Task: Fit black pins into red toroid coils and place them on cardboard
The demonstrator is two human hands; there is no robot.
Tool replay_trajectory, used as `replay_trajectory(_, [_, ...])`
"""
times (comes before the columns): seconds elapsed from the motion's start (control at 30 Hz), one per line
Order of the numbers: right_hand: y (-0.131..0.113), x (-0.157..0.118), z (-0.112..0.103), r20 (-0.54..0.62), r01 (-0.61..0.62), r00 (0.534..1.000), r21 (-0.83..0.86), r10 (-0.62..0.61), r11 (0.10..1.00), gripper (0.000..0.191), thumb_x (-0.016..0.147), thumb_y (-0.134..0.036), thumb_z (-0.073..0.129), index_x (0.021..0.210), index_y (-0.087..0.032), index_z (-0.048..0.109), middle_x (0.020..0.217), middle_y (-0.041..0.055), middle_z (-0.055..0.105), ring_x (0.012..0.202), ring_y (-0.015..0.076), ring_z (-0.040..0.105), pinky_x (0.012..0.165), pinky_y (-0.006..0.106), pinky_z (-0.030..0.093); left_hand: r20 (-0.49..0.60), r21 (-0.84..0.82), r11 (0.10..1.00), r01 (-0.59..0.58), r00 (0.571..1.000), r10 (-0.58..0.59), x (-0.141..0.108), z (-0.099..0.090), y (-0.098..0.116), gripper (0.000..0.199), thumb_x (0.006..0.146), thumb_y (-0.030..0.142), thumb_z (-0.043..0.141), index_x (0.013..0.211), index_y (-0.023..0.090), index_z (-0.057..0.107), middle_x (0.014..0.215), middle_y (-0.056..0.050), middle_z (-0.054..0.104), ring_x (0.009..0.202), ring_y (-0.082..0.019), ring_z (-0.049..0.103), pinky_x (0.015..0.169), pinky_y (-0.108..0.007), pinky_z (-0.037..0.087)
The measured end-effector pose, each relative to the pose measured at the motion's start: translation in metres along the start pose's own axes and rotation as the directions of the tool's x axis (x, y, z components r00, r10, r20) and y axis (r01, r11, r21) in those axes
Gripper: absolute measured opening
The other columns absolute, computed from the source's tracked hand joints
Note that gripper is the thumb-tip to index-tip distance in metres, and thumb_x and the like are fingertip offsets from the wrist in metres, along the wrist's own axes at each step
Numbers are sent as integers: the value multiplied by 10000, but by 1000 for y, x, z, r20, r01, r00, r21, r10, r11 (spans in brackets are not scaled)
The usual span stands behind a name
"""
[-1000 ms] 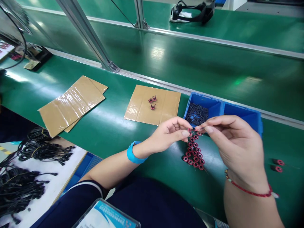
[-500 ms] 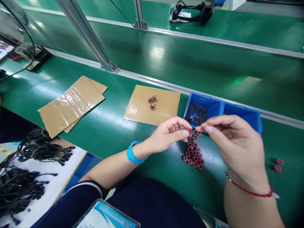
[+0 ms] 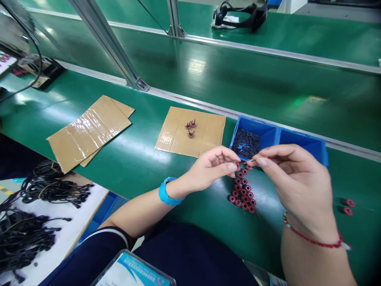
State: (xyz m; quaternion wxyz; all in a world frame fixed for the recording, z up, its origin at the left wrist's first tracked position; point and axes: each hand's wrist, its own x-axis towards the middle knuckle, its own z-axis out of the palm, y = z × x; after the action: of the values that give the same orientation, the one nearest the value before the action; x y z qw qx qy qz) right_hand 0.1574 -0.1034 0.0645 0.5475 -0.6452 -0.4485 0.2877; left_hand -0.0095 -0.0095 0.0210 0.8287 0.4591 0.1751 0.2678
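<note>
My left hand (image 3: 212,169) pinches a small red-wound ring coil (image 3: 237,163) between thumb and fingertips. Close beside it, my right hand (image 3: 300,182) is closed in a pinch on a short thin black tube (image 3: 251,160), held at the coil's wire lead; whether the lead is inside the tube is too small to tell. Below both hands lies a cluster of similar red coils (image 3: 244,194). Just beyond the fingers stands a blue divided bin (image 3: 278,135), with many short black tubes (image 3: 245,143) in its left compartment.
Several coils with dark sleeved leads (image 3: 191,135) sit on a cardboard sheet (image 3: 169,137). Two more coils (image 3: 347,210) lie at the right. Stacked cardboard sheets (image 3: 92,131) are at the left, above bundles of black cables (image 3: 26,230). A metal frame post (image 3: 110,43) rises behind.
Both hands stay almost in place. The right fingertips have shifted very slightly, and the dark tube at them shows a little more clearly.
</note>
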Motion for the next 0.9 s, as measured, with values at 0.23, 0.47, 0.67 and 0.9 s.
replay_trajectory(0.23, [-1, 0, 0, -5, 10, 1000, -12, -10, 1000, 94, 862, -255, 783, 943, -261, 736, 887, 10, 741, 774, 148, 717, 693, 264, 603, 8, -10, 1000, 1, 1000, -1, 1, 0, 1, 218, 851, 308, 775, 960, 161, 659, 846, -17, 690, 715, -90, 656, 713, -238, 539])
replay_trajectory(0.47, [0, 0, 2, -10, 9, 1000, 10, -9, 1000, 103, 867, -241, 780, 957, -260, 735, 893, 2, 743, 778, 132, 722, 703, 237, 598, 10, -6, 1000, 3, 1000, -3, 0, 0, 0, 218, 853, 306, 774, 965, 157, 660, 838, -14, 690, 709, -85, 660, 715, -233, 542])
replay_trajectory(0.67, [2, 1, 1, 15, 38, 999, -17, -37, 999, 125, 854, -229, 784, 964, -268, 739, 894, -15, 745, 776, 99, 704, 718, 196, 585, 11, -7, 1000, -4, 1000, 4, 1, 0, 0, 214, 855, 303, 772, 965, 157, 661, 860, -23, 699, 731, -90, 663, 715, -231, 543])
replay_trajectory(0.9, [0, 2, -1, 97, -7, 995, -83, 15, 997, 61, 856, -304, 780, 869, -254, 748, 798, -3, 754, 700, 119, 707, 636, 208, 576, 13, -4, 1000, -22, 1000, 22, 1, 0, 0, 201, 858, 296, 766, 962, 163, 658, 856, -17, 692, 711, -87, 658, 716, -238, 542])
